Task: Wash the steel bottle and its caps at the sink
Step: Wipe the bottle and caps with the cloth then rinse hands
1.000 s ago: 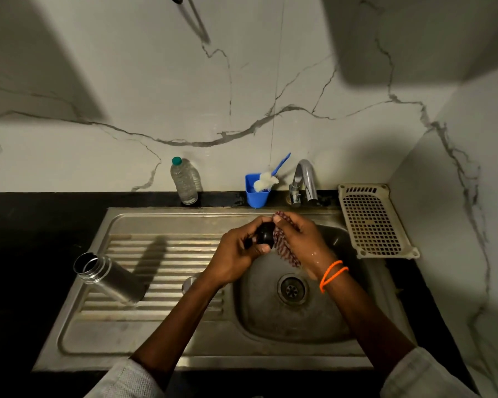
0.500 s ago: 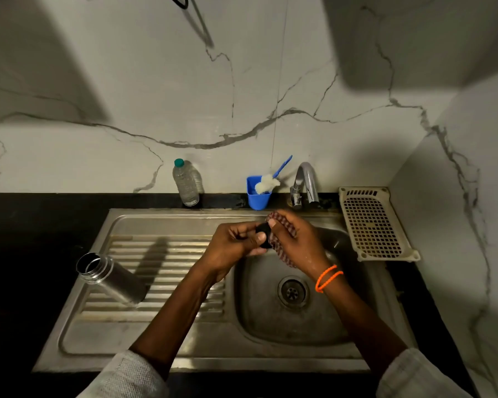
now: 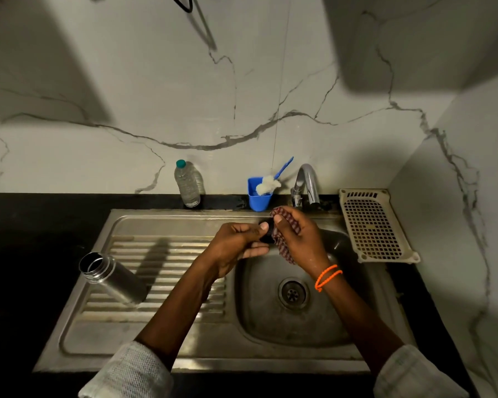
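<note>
My left hand (image 3: 236,245) curled round small black cap (image 3: 266,232), thumb on top; right hand (image 3: 295,239) pinching checked cloth (image 3: 282,245) against it, over sink (image 3: 270,357) basin. I judge step: scrubbing cap; bottle wash not yet done. Next move needs turning cap, wiping inside, rinse under tap (image 3: 306,182). Steel bottle (image 3: 112,278), smooth brushed cylinder, mouth open, lies on ribbed drainboard, well apart. Far: blue cup (image 3: 258,199), clear plastic bottle (image 3: 188,182).

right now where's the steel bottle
In the head view the steel bottle lies uncapped on the sink's ribbed drainboard at left, apart from both hands.
</note>
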